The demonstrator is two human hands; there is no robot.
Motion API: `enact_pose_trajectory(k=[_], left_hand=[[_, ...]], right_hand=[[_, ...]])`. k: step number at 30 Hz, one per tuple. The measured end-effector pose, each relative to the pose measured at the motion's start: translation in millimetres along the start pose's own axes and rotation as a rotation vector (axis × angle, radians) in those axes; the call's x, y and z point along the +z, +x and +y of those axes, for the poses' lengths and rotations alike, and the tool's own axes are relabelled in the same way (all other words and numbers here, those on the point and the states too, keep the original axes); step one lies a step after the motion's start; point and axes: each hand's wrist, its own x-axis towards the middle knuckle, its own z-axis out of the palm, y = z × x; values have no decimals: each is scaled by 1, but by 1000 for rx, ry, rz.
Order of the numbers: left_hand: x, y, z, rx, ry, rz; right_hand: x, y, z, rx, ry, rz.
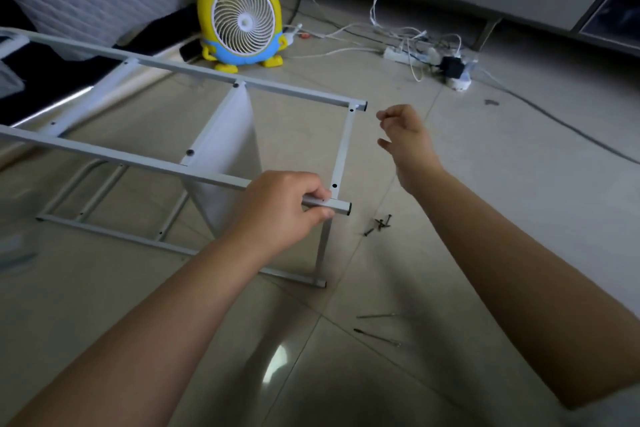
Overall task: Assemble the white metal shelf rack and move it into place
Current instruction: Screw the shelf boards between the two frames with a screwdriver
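Tiled floor (450, 184) bears the white rack (225, 139) on its side; left hand (280, 211) grips its near rail, probably steadying it, while right hand (405, 135) hovers curled by the far rail, a pinched screw impossible to tell

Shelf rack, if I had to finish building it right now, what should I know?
Left hand: grips the near rail of the shelf rack, close to its end.
Right hand: in the air by the far rail's end, fingers loosely curled, nothing seen in it.
The rack lies on its side on the tiled floor, one white panel fitted.
Loose screws lie on the floor to its right; two thin tools, maybe screwdrivers, lie nearer you.
Done: frame mostly joined.
Left: probably more screws to fit, then stand it up and move it into place.
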Motion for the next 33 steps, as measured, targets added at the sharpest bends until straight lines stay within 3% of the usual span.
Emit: enact_pose_trajectory(k=[3, 9, 16, 23, 27, 31, 33], left_hand=[[1, 0, 4, -40, 1, -7], [5, -4, 8, -35, -11, 33], [8, -9, 10, -1, 8, 62], [11, -8, 10, 28, 9, 86], [10, -9, 8, 51, 22, 96], [11, -9, 8, 81, 27, 99], [12, -9, 9, 95, 19, 107]], right_hand=[[12, 23, -2, 17, 111, -28], [33, 49, -2, -1, 66, -137], [30, 50, -1, -15, 14, -128], [4, 33, -9, -222, -367, 38], [-23, -5, -43, -396, -627, -128], [-35, -46, -61, -467, -757, -483], [-34, -54, -60, -520, -790, -567]])
